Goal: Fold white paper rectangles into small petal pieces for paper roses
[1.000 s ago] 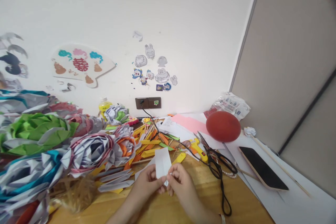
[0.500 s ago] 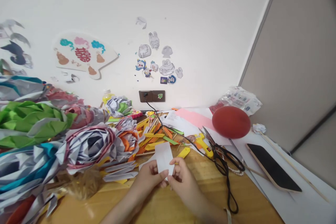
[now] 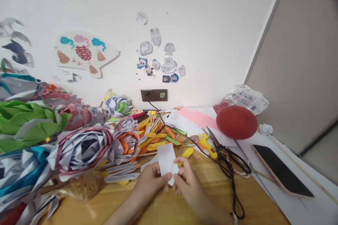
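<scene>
Head view: both forearms run off the bottom edge, and the fingertips hide the lower end of the white paper strip (image 3: 166, 158). The left hand (image 3: 151, 182) and right hand (image 3: 188, 182) pinch it between closed fingers from 8 and 4 o'clock. The strip rises toward 12 above the wooden surface (image 3: 163, 209), with black scissors (image 3: 229, 170) at its 3 o'clock.

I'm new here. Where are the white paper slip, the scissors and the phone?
white paper slip (image 3: 167, 157): head view, middle of the sheet's upper half.
scissors (image 3: 218, 146): head view, on the blades near the pivot.
phone (image 3: 282, 170): head view, middle of its dark screen.
</scene>
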